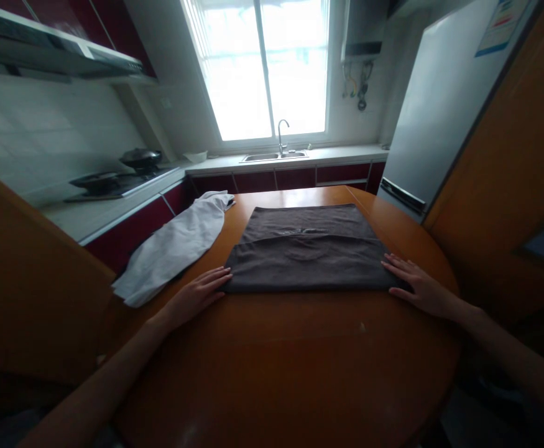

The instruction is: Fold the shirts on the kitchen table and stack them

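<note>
Lying flat on the round wooden table [290, 367], a dark brown towel [306, 249] is folded once, its upper layer ending in an edge that runs across the middle. The left hand [197, 295] rests palm down at the towel's near left corner, fingers stretched out and together, their tips touching the cloth's edge — it grips nothing. The right hand [416, 286] lies the same way at the near right corner, open and flat, fingers spread slightly, partly on the cloth and partly on the wood. Both forearms reach in from the bottom corners of the view.

Just left of the towel a white cloth [173, 249] lies rumpled and hangs over the table's edge, apart from the left hand. Behind the table runs a counter with a sink [274, 157] and tap under a bright window [262, 68]; a wok [141, 158] sits on the stove at the left — a grey fridge [434, 106] stands at the right.
</note>
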